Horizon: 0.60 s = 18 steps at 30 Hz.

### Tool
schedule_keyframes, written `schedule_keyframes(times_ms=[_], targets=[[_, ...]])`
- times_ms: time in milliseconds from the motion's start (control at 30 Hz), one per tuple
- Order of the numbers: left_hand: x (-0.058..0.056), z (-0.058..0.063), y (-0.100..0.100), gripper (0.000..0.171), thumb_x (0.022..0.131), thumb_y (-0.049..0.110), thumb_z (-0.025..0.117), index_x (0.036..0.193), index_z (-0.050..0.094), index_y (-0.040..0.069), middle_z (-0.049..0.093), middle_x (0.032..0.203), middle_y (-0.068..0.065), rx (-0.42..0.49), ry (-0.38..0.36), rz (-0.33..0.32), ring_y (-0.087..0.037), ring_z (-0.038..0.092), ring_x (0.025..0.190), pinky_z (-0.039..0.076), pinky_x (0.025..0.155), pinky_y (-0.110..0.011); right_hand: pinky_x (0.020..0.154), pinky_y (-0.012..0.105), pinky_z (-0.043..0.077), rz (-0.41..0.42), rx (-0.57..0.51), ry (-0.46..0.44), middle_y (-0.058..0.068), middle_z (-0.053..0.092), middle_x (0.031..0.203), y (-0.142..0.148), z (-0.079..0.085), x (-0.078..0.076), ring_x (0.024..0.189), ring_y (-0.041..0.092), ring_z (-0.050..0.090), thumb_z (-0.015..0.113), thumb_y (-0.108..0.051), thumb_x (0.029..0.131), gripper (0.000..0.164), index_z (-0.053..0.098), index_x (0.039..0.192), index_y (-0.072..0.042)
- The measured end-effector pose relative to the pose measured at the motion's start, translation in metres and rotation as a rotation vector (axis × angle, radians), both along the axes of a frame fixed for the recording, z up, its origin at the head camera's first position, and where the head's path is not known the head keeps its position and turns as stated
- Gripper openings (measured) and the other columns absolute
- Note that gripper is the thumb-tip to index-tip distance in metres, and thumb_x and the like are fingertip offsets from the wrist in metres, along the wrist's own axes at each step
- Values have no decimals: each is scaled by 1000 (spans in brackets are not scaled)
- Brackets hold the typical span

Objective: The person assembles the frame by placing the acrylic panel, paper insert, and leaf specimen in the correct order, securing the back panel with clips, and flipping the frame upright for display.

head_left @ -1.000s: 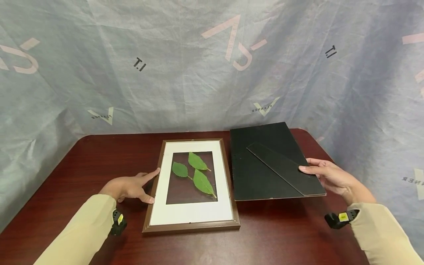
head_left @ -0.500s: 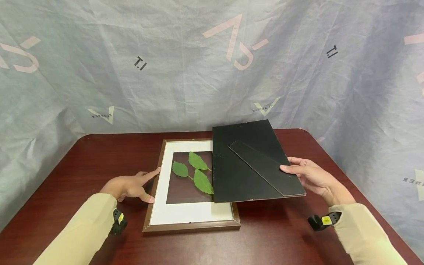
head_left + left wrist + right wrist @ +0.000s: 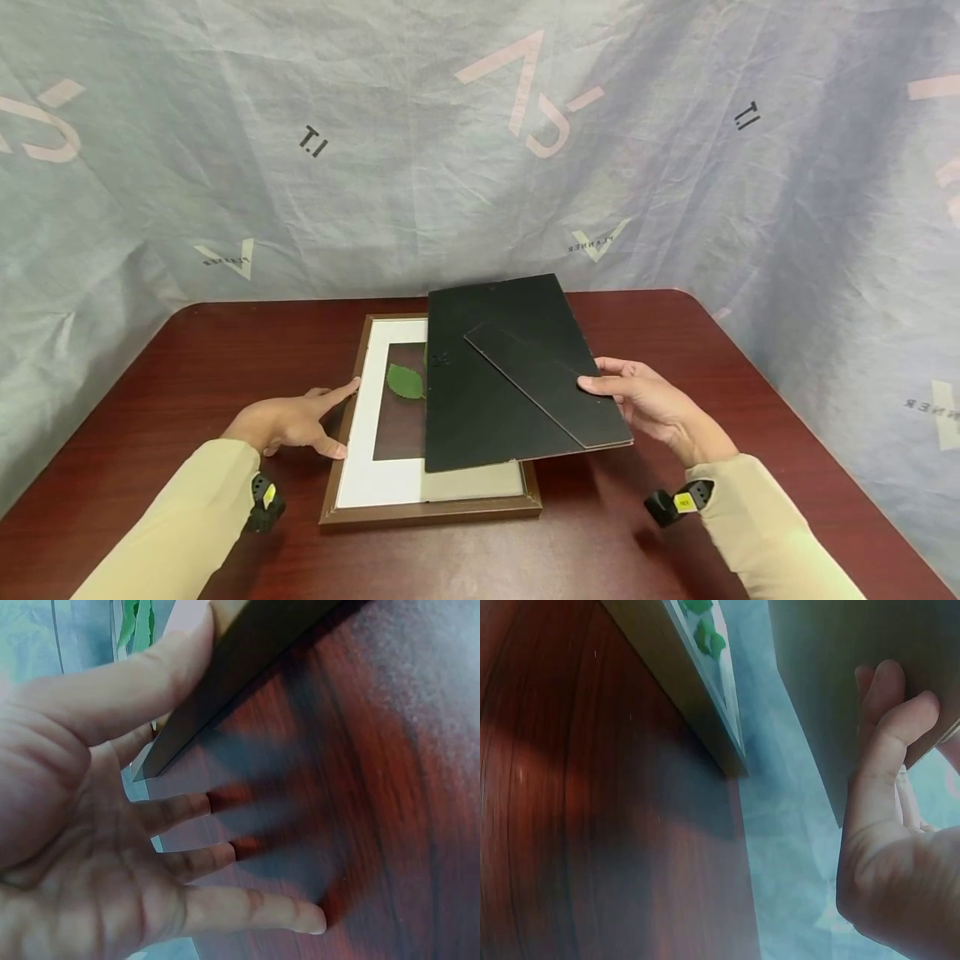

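Observation:
A brown picture frame [image 3: 431,517] lies flat on the table, with a white mat [image 3: 378,485] inside. One green leaf [image 3: 405,382] shows in the mat's dark window; other leaves are mostly covered. My left hand [image 3: 296,423] rests at the frame's left side, thumb and index fingertip against its edge. In the left wrist view its other fingers [image 3: 277,909] stretch over the table. My right hand [image 3: 652,404] pinches the right edge of a black backing board [image 3: 495,417] with a stand flap [image 3: 540,383], thumb on top, fingers beneath. The board hangs tilted over the frame's right part.
The dark red wooden table [image 3: 600,542] reaches back to a grey printed curtain [image 3: 405,167], which also hangs along both sides. Each wrist wears a small black camera, such as the right one's camera [image 3: 663,506].
My right hand has carried the backing board leftward, from beside the frame to over it, covering most of the leaves. My left hand has stayed at the frame's edge.

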State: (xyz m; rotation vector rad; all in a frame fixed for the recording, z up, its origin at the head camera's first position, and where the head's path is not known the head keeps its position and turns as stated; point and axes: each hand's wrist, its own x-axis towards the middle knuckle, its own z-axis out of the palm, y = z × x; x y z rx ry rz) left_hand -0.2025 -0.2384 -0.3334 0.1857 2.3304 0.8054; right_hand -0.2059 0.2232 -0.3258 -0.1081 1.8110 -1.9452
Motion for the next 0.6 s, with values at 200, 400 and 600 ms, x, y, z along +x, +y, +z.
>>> schedule_keyframes(times_ms=[200,400,600], targets=[[0,-1,1,115,84,16,85,164,2,13,-3,158,-41,12,9,7,-65,4,142,31,95,-82,79,27,58,19,-28,2,-2,76,96,-21,-4,1,84,9,73,63,-4,97,59,34,147,9],[0,-1,1,115,83,16,85,164,4,14,-4,158,-40,20,-1,25,-65,4,142,28,98,-82,79,31,59,42,-48,0,2,75,94,-36,-11,-1,84,14,74,62,-1,97,22,59,118,-3],[-1,-1,0,117,82,18,86,164,3,14,-3,158,-40,3,1,25,-65,5,142,29,96,-83,79,31,59,45,-61,-7,3,76,92,-50,-14,-2,82,14,75,60,1,97,17,59,113,-3]])
